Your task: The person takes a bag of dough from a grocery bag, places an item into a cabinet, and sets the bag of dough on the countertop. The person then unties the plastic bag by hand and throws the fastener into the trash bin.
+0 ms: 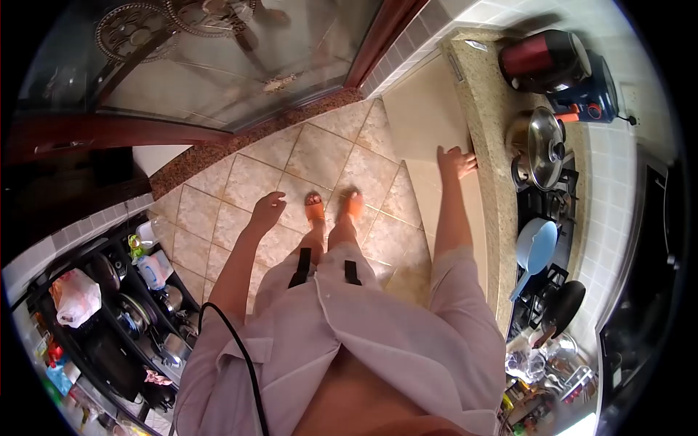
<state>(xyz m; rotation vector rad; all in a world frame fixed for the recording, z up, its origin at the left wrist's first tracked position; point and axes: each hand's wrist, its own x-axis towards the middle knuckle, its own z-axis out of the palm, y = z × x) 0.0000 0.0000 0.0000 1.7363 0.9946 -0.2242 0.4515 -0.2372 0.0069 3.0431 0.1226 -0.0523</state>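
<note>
Cabinet front (423,120) (beige, set below a speckled countertop (477,86)) at the person's right side, with the right hand (457,161) touching it close under the countertop's front edge. The right hand is partly open, its fingers spread and bent; whether the fingertips grip the panel's upper edge cannot be told from where I stand. The left hand (270,209) hangs free above the tiled floor (298,161), fingers loosely curled around nothing.

On the countertop, near its far end, a red-and-black appliance (534,59) sits beside a dark blue one with an orange handle. A steel pot (520,138) under a glass lid (542,142) stands at the far end of the hob (556,275). Midway along the hob rests a light blue pan (536,245), its handle pointing toward the near end; behind it, closer to the tiled wall, lies a black frying pan (566,307). Glassware (525,363) crowds the countertop's near end.

The person stands in orange sandals (314,211), both on the floor. To the left, a black rack (109,363) carries pots, plates and a pale plastic bag (76,296); ahead is a glass door (196,87) in a reddish-brown frame.
</note>
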